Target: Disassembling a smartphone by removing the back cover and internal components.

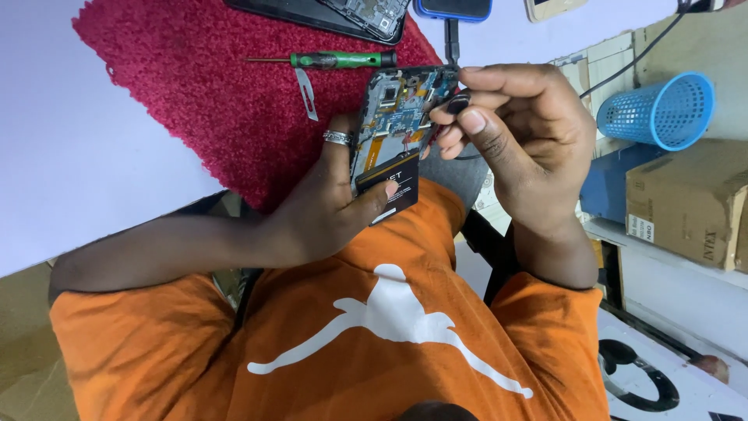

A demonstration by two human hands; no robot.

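My left hand [335,195], with a silver ring on one finger, holds an opened phone [393,132] with its back off, so the circuit board and black battery show. The thumb presses on the battery. My right hand [514,132] is closed around a small dark tool [458,101], its tip at the upper right of the phone's board. Both hands are above my lap and my orange shirt.
A red fuzzy mat [218,86] lies on the white table [70,156] with a green screwdriver [335,59] and metal tweezers [306,86]. More phones [366,15] lie at the table's far edge. A blue mesh basket [662,109] and cardboard box [686,199] stand right.
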